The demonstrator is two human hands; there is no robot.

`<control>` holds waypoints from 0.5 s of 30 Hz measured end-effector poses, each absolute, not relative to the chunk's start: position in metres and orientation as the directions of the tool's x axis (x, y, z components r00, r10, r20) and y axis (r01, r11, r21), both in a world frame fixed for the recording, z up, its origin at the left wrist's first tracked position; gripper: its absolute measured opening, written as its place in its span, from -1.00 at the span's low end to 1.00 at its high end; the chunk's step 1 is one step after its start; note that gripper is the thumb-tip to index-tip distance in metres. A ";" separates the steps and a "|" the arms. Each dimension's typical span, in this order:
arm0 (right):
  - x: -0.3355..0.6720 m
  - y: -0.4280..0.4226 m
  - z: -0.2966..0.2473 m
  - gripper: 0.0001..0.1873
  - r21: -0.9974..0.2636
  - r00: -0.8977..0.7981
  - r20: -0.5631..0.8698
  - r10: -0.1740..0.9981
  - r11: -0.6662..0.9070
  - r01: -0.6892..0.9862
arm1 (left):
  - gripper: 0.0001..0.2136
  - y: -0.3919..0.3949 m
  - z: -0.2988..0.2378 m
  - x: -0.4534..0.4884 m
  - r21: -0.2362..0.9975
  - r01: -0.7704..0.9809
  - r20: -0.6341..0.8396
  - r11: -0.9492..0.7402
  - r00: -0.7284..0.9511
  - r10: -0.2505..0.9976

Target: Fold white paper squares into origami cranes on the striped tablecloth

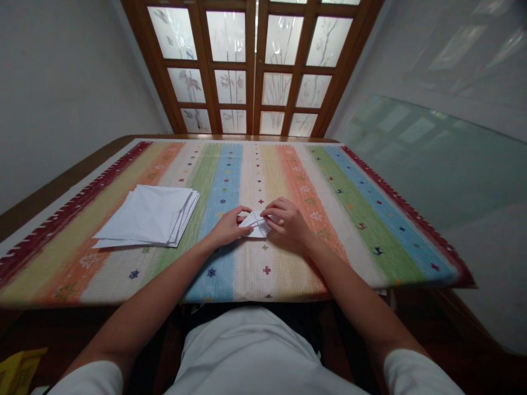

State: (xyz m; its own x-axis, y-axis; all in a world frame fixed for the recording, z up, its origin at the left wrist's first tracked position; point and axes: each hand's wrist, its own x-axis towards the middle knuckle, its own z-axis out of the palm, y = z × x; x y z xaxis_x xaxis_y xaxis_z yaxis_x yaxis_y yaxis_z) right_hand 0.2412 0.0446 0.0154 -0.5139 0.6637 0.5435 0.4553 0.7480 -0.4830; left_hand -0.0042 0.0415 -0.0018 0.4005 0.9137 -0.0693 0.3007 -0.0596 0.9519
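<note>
Pinching a small folded paper (258,223) between two hands at a striped table (82,171)

A person in a white shirt (251,356) sits or stands at the near edge of the table, both bare forearms reaching forward. The folded paper is white, with thin dark lines crossing on its face, and is near the middle of the table's near half; whether it rests on the cloth or is slightly raised, I cannot tell. The left hand (231,226) is nearly closed, gripping the paper's left side between thumb and fingers. The right hand (286,219) is nearly closed too, its fingers bent and its fingertips pinching the paper's right side.

To the left, well apart from the hands, lies a loose stack of white paper (144,216), its edges unevenly lined up. Beneath everything is a tablecloth (247,173) striped in dark red, yellow, orange, cream, green and blue, dotted with small motifs. Beyond the table's far edge are wooden doors (251,66) with pale panes showing plant designs. Plain walls (74,82) flank the table. Something yellow (20,373) shows low at the left.
</note>
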 end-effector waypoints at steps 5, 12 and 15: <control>0.236 0.051 0.000 -0.80 -0.508 -0.657 0.364 0.660 0.732 0.454 | -0.49 0.038 0.006 -0.004 0.861 0.457 -0.005 -0.223 0.445 0.895; 0.235 0.052 -0.003 -0.84 -0.493 -0.665 0.250 0.703 0.684 0.538 | -0.62 0.034 0.017 -0.009 0.445 0.746 0.248 -0.495 0.429 0.869; 0.234 0.048 0.003 -0.90 -0.484 -0.661 0.243 0.710 0.679 0.552 | -0.85 0.038 0.016 -0.016 0.415 0.676 0.241 -0.609 0.564 0.790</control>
State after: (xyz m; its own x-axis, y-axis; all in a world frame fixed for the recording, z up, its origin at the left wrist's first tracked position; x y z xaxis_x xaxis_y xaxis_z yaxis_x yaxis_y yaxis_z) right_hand 0.2342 0.0480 0.0034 -0.6605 0.7104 0.2430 0.5524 0.6790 -0.4835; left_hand -0.0160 0.0383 0.0160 0.5642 0.7898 0.2407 0.6760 -0.6092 0.4146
